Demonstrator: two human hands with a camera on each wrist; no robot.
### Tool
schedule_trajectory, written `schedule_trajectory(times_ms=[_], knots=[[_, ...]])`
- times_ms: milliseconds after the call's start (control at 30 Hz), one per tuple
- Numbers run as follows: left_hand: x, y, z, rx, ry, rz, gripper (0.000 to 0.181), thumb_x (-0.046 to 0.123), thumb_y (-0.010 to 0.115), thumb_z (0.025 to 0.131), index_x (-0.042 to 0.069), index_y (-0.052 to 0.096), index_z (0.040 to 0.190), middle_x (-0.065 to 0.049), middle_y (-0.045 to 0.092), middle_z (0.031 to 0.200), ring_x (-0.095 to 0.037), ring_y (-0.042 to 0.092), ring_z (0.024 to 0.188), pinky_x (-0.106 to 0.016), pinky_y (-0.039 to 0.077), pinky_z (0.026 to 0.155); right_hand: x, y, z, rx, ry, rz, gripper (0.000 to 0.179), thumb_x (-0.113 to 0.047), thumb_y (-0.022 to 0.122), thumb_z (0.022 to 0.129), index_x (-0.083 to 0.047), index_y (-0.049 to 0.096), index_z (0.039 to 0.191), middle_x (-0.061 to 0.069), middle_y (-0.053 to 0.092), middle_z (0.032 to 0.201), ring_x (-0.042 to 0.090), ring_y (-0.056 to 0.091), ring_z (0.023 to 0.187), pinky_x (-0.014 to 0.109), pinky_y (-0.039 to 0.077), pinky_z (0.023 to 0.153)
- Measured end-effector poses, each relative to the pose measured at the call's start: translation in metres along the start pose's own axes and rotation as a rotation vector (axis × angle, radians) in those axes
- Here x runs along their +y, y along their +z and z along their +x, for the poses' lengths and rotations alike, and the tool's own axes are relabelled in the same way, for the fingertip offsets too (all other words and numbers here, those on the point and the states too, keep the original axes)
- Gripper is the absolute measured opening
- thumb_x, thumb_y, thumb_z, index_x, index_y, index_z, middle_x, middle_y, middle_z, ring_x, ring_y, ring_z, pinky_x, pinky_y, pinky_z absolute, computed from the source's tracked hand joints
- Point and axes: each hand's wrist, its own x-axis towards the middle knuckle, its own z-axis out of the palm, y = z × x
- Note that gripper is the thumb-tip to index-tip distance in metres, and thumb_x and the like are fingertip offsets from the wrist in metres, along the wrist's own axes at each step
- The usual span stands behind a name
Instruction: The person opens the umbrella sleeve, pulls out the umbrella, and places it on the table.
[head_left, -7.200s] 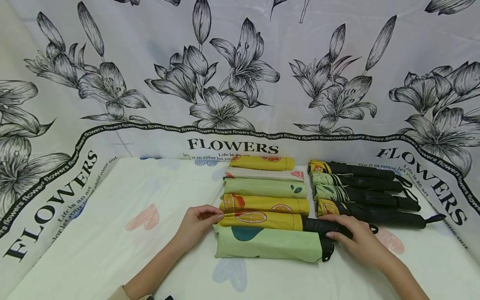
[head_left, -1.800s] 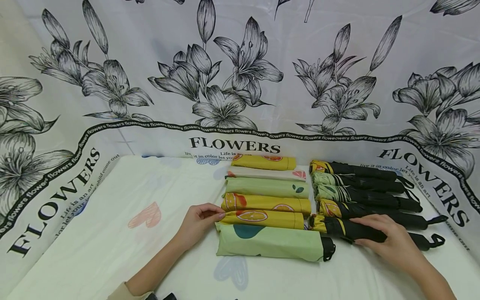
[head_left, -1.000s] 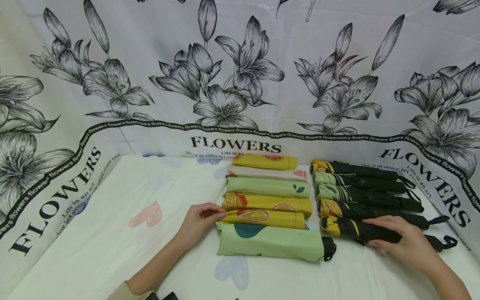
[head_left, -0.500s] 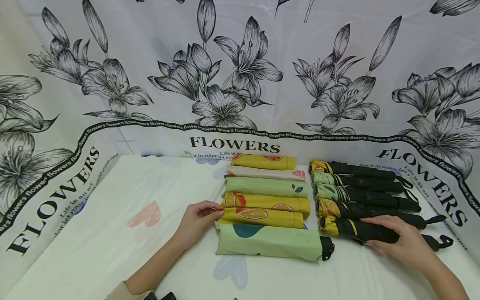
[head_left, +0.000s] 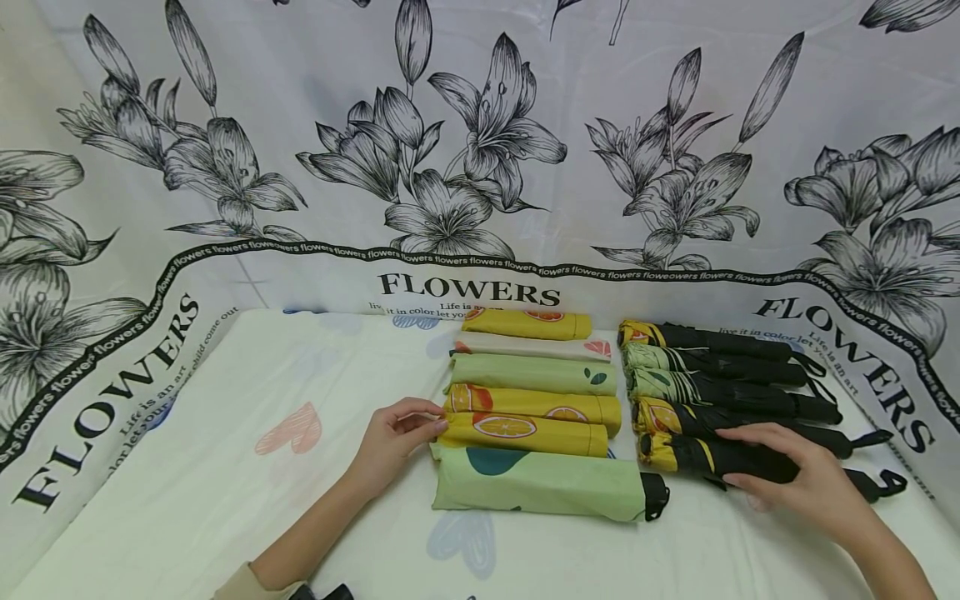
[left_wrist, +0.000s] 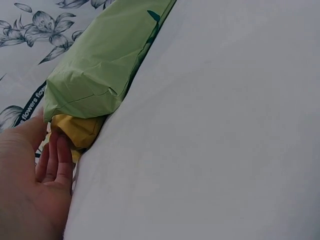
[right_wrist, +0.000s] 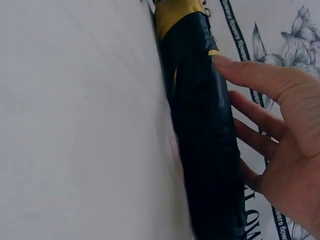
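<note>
My right hand lies over the black umbrella nearest me in the right-hand stack, fingers spread and nearly straight, touching its cloth and not closed round it; that umbrella lies flat on the bedsheet, its yellow end towards the middle, its strap end out to the right; my left hand rests at the left end of the yellow sleeve, fingertips loosely curled and touching its closed end; whether they pinch the cloth I cannot tell.

Counting outward: five black umbrellas lie side by side on the right, mine the closest, the other four behind it, all with coloured ends pointing left; six sleeves lie in a row in the middle, three yellow, two green, one pale; the nearest green sleeve lies just beside the yellow one and has a black handle showing at its right end, so an umbrella is inside it; behind everything hangs a flower-printed cloth with the word FLOWERS.
</note>
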Motion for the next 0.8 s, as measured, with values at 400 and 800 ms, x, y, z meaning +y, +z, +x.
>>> schedule_trajectory(times_ms=[400,800], knots=[[0.009,0.003,-0.002,0.034,-0.014,0.054,0.02,-0.004,0.075,0.093,-0.014,0.071,0.11,0.007,0.074,0.094,-0.006,0.069,0.082,-0.022,0.059,0.075,-0.038,0.026,0.005,0.101,-0.169,0.026,0.059,-0.008,0.097,0.071,-0.024,0.077,0.124,-0.017,0.069,0.12,-0.021,0.048,0.116,0.0,0.034,0.094],[0.019,0.006,-0.007,-0.002,0.0,0.129,0.013,-0.001,0.077,0.093,-0.009,0.074,0.103,0.006,0.074,0.093,-0.005,0.069,0.083,-0.018,0.057,0.077,-0.058,0.046,0.005,0.138,-0.296,0.086,0.059,0.005,0.095,0.066,-0.021,0.079,0.116,-0.009,0.073,0.112,-0.009,0.061,0.108,0.003,0.041,0.094]])
